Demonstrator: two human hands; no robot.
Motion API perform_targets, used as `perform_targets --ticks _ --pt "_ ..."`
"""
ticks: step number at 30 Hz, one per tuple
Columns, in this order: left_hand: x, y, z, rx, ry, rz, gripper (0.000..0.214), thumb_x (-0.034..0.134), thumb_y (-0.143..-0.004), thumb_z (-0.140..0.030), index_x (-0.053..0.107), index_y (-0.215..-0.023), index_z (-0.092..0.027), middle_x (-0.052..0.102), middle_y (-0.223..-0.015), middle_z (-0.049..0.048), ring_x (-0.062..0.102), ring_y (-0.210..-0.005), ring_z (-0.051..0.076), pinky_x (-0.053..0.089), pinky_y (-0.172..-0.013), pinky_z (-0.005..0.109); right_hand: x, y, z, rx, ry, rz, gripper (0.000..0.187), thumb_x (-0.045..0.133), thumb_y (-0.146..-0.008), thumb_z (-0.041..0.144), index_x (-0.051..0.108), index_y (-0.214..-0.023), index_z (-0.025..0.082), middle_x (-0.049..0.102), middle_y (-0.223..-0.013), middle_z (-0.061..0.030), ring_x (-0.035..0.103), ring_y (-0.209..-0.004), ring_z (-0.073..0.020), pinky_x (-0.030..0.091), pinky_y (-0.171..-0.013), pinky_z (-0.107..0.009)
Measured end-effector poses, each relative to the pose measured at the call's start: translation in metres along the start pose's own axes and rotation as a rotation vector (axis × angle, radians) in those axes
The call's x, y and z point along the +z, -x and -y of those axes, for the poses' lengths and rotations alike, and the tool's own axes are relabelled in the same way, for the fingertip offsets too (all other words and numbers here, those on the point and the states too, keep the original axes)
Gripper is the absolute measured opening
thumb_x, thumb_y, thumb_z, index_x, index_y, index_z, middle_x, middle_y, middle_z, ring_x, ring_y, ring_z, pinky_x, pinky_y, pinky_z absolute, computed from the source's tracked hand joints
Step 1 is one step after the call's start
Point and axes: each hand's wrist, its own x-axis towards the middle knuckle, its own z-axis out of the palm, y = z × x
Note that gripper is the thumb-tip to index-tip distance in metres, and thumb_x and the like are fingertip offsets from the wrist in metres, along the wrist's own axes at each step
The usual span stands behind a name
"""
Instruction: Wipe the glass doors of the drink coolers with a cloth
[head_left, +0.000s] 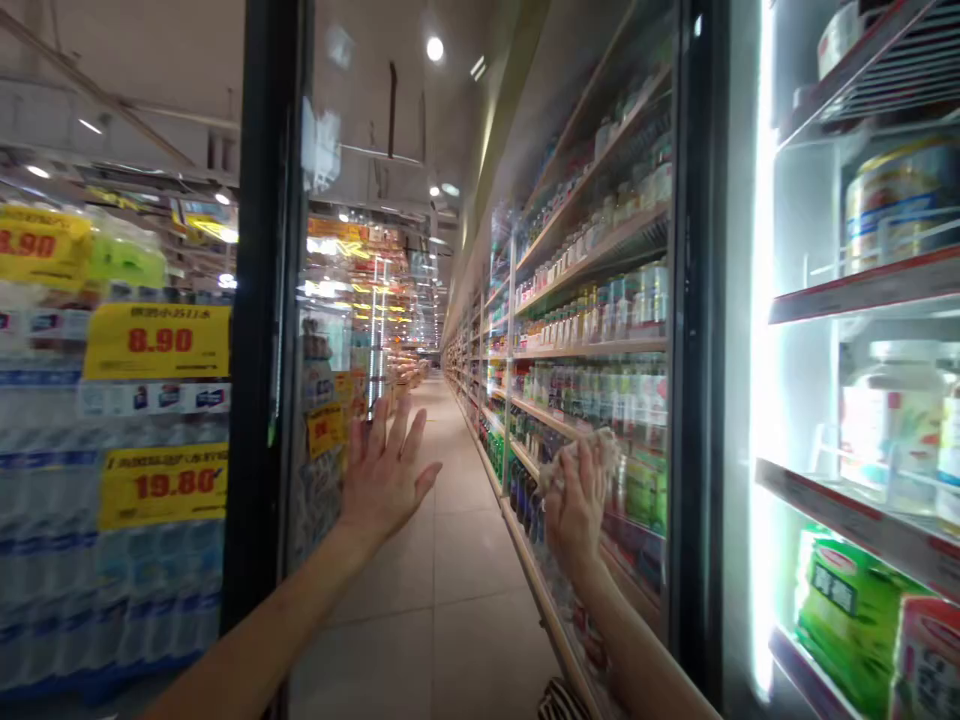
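"The hands?"
"Left hand (pixel 382 470) at eight o'clock, grip wide, fingers spread. Right hand (pixel 576 505): its grip holds a cloth (pixel 609 450), four o'clock."
"The cloth's look?"
"Pale greyish-beige, crumpled, bunched beneath the fingers."
"Behind it?"
"A glass door (pixel 450 270), clear, glossy, black-edged, mirroring drink-laden shelves (pixel 592 345) towards three o'clock."

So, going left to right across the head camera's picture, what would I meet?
Yellow 19.80 sign, dark door edge, open left hand, right hand with a pale cloth, second dark door edge, white-capped bottle.
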Motion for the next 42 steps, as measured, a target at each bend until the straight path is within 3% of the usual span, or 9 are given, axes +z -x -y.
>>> perform_targets --ticks 5,12,16,18,23,29,35,40,42 --pt "-0.002 0.003 0.0 0.033 -0.004 -0.003 0.062 0.043 -0.085 -0.049 0.037 -0.136 -0.013 0.033 -0.143 0.0134 0.016 -0.138 0.029 0.006 -0.111 0.052 -0.002 0.013 0.018 -0.368 -0.095 0.237 0.054 0.045 -0.078 0.018 0.042 -0.132 0.022 0.037 -0.143 -0.0092 0.026 -0.135 -0.0274 0.028 -0.106 -0.051" --pt "-0.002 0.023 -0.006 0.099 0.012 0.005 0.058 0.04 -0.088 -0.043 0.032 -0.138 -0.015 0.04 -0.139 0.0122 0.026 -0.135 0.024 0.006 -0.112 0.048 -0.002 0.005 -0.009 -0.008 0.006 -0.04 0.056 0.038 -0.083 0.018 0.031 -0.139 0.02 0.029 -0.147 -0.0128 0.023 -0.136 -0.0296 0.03 -0.102 -0.057" --pt "0.001 0.026 -0.009 0.079 0.02 -0.015 0.059 0.041 -0.087 -0.042 0.031 -0.139 -0.016 0.041 -0.139 0.0121 0.026 -0.135 0.023 0.007 -0.112 0.047 -0.002 0.017 0.017 -0.317 -0.093 0.216 0.057 0.043 -0.079 0.016 0.038 -0.135 0.023 0.035 -0.144 -0.0085 0.028 -0.135 -0.0272 0.03 -0.105 -0.052" --pt "0.001 0.027 -0.01 0.064 0.025 -0.026 0.058 0.04 -0.088 -0.041 0.031 -0.139 -0.016 0.041 -0.139 0.0115 0.026 -0.135 0.023 0.007 -0.112 0.047 -0.002 0.014 0.018 -0.365 -0.111 0.238 0.056 0.044 -0.078 0.017 0.041 -0.133 0.024 0.039 -0.142 -0.0075 0.03 -0.134 -0.0261 0.029 -0.106 -0.051" --pt "0.001 0.028 -0.013 0.047 0.023 -0.007 0.054 0.038 -0.089 -0.04 0.036 -0.136 -0.015 0.041 -0.139 0.0111 0.027 -0.135 0.023 0.006 -0.113 0.046 0.005 -0.013 0.01 -0.026 -0.051 -0.037 0.055 0.039 -0.083 0.017 0.034 -0.138 0.02 0.03 -0.146 -0.0119 0.022 -0.137 -0.0289 0.029 -0.104 -0.055" --pt "0.0 0.029 -0.011 0.054 0.018 -0.001 0.055 0.041 -0.088 -0.042 0.037 -0.136 -0.015 0.042 -0.138 0.0113 0.025 -0.136 0.022 0.007 -0.113 0.045 0.006 -0.02 0.04 -0.459 -0.171 0.241 0.051 0.045 -0.08 0.019 0.043 -0.131 0.025 0.043 -0.139 -0.0063 0.03 -0.133 -0.0247 0.026 -0.108 -0.051" --pt "-0.001 0.03 -0.011 0.065 0.024 -0.002 0.054 0.04 -0.088 -0.042 0.039 -0.135 -0.015 0.041 -0.138 0.0115 0.025 -0.136 0.022 0.005 -0.113 0.046 0.007 -0.047 0.002 0.021 -0.025 -0.11 0.05 0.036 -0.084 0.017 0.039 -0.134 0.02 0.037 -0.142 -0.0127 0.027 -0.135 -0.0273 0.03 -0.103 -0.054" --pt "0.0 0.03 -0.011 0.055 0.039 -0.022 0.052 0.039 -0.089 -0.042 0.041 -0.133 -0.015 0.043 -0.137 0.0109 0.028 -0.135 0.023 0.008 -0.113 0.046 0.004 -0.033 0.002 -0.38 -0.082 0.173 0.053 0.041 -0.082 0.018 0.04 -0.134 0.023 0.041 -0.14 -0.0089 0.03 -0.134 -0.0249 0.03 -0.105 -0.049" --pt "0.0 0.029 -0.01 0.053 0.048 -0.02 0.051 0.038 -0.089 -0.042 0.043 -0.132 -0.015 0.044 -0.137 0.011 0.03 -0.134 0.023 0.008 -0.113 0.046 0.004 -0.036 -0.005 -0.331 -0.068 0.126 0.052 0.041 -0.082 0.018 0.041 -0.133 0.022 0.042 -0.14 -0.0093 0.031 -0.133 -0.0249 0.029 -0.106 -0.05"
